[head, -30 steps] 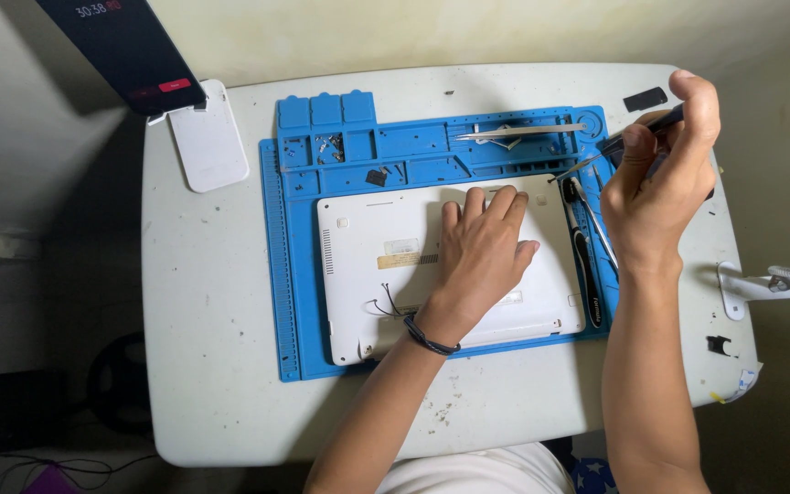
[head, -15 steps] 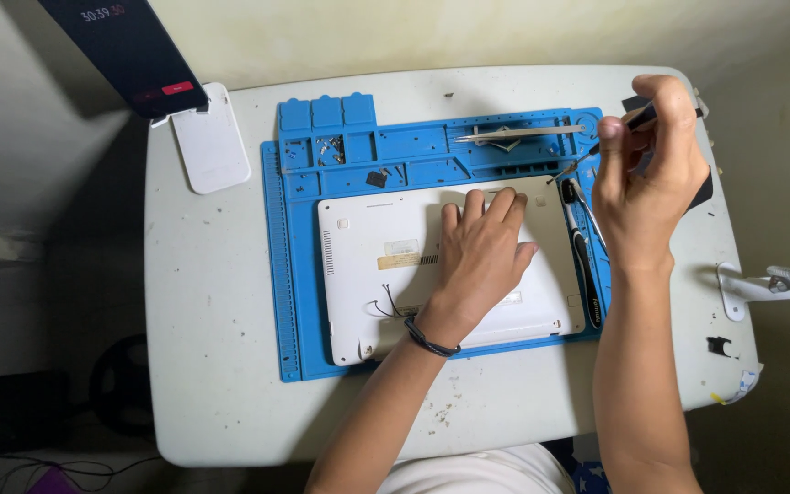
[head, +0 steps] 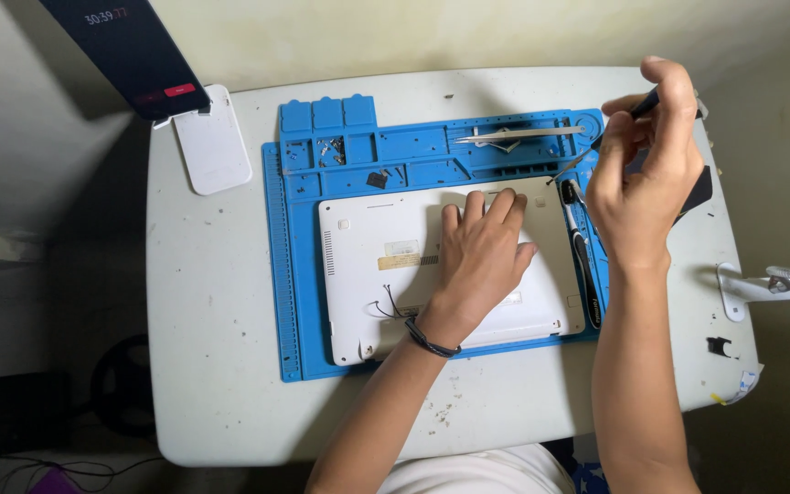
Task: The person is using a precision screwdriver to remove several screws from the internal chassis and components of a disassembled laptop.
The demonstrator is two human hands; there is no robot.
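Left hand (head: 482, 256) lies flat, fingers spread, steadying an upturned white laptop (head: 386, 265); right hand (head: 646, 174) pinches a slim dark tool (head: 644, 103) above it.

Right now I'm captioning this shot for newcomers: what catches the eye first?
The bright blue silicone work mat at the centre of the white table stands out, with a white laptop lying base-up on it. The left hand presses flat on the laptop, while the right hand holds a thin dark tool above the mat's right edge.
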